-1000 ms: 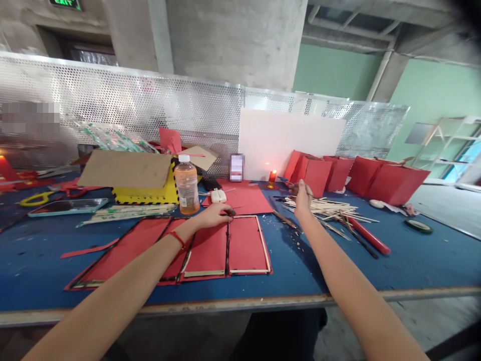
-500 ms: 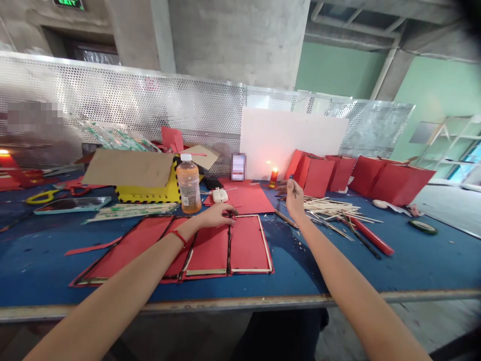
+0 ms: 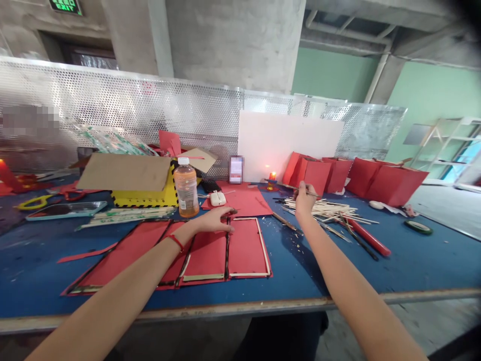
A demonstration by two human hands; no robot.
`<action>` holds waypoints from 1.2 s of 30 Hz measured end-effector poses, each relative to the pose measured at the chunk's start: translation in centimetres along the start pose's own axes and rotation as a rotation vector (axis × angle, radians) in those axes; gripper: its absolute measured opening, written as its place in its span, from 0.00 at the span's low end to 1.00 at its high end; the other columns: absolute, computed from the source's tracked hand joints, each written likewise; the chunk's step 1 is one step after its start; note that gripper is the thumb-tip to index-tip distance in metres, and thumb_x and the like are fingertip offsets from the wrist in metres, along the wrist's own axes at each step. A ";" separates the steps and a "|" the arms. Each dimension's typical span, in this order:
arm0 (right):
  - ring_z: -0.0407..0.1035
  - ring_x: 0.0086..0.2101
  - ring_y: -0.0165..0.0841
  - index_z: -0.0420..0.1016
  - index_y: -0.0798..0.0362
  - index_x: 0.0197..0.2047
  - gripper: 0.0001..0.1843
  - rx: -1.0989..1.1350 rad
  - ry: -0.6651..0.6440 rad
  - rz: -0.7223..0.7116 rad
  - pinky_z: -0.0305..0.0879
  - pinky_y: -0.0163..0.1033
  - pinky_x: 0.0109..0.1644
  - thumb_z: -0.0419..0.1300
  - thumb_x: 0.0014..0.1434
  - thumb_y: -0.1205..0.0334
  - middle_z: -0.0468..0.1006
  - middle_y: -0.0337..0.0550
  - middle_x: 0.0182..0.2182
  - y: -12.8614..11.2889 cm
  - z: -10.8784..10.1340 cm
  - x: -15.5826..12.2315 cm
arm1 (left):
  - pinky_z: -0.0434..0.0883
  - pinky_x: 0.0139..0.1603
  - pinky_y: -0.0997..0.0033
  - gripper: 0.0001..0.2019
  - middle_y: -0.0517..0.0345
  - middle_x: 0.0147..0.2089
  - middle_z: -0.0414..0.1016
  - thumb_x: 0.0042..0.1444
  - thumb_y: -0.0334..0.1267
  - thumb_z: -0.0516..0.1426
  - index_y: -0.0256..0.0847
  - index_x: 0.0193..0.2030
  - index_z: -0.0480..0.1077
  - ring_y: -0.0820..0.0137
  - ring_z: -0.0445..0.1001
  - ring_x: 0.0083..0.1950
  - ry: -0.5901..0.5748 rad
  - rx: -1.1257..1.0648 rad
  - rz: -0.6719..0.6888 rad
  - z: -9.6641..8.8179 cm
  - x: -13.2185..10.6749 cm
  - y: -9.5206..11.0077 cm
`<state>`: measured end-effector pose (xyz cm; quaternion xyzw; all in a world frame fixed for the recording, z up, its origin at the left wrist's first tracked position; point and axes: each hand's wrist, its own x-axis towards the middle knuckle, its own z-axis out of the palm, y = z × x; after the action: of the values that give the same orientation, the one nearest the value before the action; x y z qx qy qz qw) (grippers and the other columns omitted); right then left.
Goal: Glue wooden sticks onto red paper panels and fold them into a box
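My left hand (image 3: 216,220) rests over the upper edge of a red paper panel (image 3: 206,255), thumb and fingers apart around a dark seam. Pale thin strips frame parts of the panel, and dark lines divide it into sections. My right hand (image 3: 305,201) is closed around a thin stick-like tool (image 3: 288,186) that points left toward a lit red candle (image 3: 272,176). The tool's dark tip is at the candle, close to the flame; whether it touches is unclear. Below the right hand lies a brown stick-like tool (image 3: 286,223) among small shavings.
A drink bottle (image 3: 186,189), white earphone case (image 3: 217,198) and upright phone (image 3: 236,169) stand behind the panel. Left are a yellow box (image 3: 141,197), scissors (image 3: 33,201) and another phone (image 3: 67,210). Right are wooden sticks (image 3: 326,208), a red candle stick (image 3: 370,239) and red paper bags (image 3: 387,179).
My right hand has moved slightly right and down, and the tool's tip is now at the candle. My left hand remains on the panel. The view has shifted slightly.
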<state>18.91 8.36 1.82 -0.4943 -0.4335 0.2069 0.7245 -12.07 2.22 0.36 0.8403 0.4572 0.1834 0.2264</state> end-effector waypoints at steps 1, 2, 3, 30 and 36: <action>0.72 0.27 0.36 0.62 0.48 0.33 0.14 0.108 0.027 0.083 0.67 0.38 0.28 0.52 0.59 0.47 0.73 0.39 0.22 0.3 0.0 0.3 | 0.64 0.63 0.62 0.36 0.41 0.66 0.64 0.46 0.49 0.64 0.37 0.61 0.64 0.56 0.65 0.65 -0.003 -0.001 -0.006 0.0 0.0 -0.1; 0.73 0.27 0.35 0.62 0.48 0.32 0.13 0.209 0.065 0.159 0.68 0.37 0.27 0.54 0.58 0.49 0.74 0.39 0.22 0.6 0.1 0.5 | 0.63 0.64 0.61 0.36 0.41 0.67 0.63 0.46 0.49 0.64 0.37 0.62 0.63 0.56 0.64 0.66 -0.006 -0.003 -0.008 0.1 0.0 -0.2; 0.75 0.28 0.35 0.64 0.49 0.31 0.11 0.298 0.098 0.225 0.70 0.37 0.27 0.54 0.58 0.51 0.75 0.40 0.23 0.8 0.1 0.7 | 0.63 0.64 0.61 0.36 0.41 0.67 0.63 0.47 0.49 0.63 0.37 0.62 0.63 0.56 0.64 0.66 -0.011 -0.003 -0.011 0.1 0.1 -0.4; 0.79 0.29 0.28 0.72 0.53 0.30 0.08 0.624 0.045 0.444 0.76 0.31 0.38 0.56 0.56 0.73 0.81 0.39 0.23 2.9 -0.2 1.2 | 0.65 0.62 0.62 0.25 0.46 0.61 0.70 0.52 0.44 0.58 0.39 0.57 0.68 0.57 0.69 0.61 0.032 0.130 0.034 0.4 0.1 -0.7; 0.78 0.28 0.29 0.72 0.54 0.31 0.07 0.642 0.016 0.481 0.77 0.32 0.37 0.57 0.57 0.74 0.81 0.39 0.23 3.3 -0.3 1.3 | 0.69 0.57 0.63 0.18 0.46 0.51 0.77 0.56 0.32 0.49 0.34 0.51 0.70 0.64 0.75 0.53 0.140 0.016 0.145 0.6 0.6 -1.0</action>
<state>20.28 10.54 -0.66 -0.3319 -0.2129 0.4918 0.7763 -12.11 3.07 -0.60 0.8582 0.4111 0.2538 0.1733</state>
